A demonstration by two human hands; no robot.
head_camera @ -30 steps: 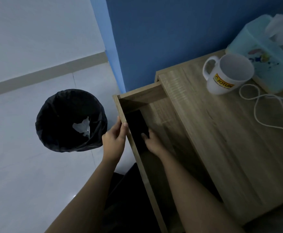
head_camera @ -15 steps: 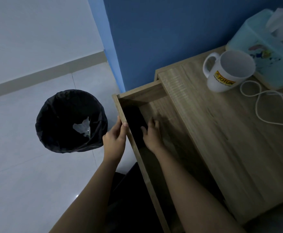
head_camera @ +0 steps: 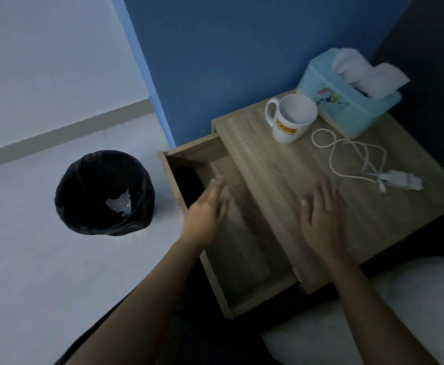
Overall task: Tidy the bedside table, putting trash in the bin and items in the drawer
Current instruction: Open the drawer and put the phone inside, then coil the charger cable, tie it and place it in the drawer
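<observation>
The drawer is pulled out and a dark flat thing lies in its far corner, just past the fingertips of the left hand; it is too dark to tell what that thing is. The left hand is blurry, flat and spread out above the drawer, with nothing in it. The right hand is also spread out and holds nothing; it hangs just over the top of the bedside table, and I cannot tell if it touches the wood. So both hands are free. The bin stands on the floor, well off to the left of the left hand, and a crumpled bit of trash is already inside it. I think the trash part looks done. What is left sits ahead of the right hand: the white cable with its plug is nearest, a little to the right, then the white mug further on, and the blue tissue box at the very back. The cable looks like the next thing for the drawer.
</observation>
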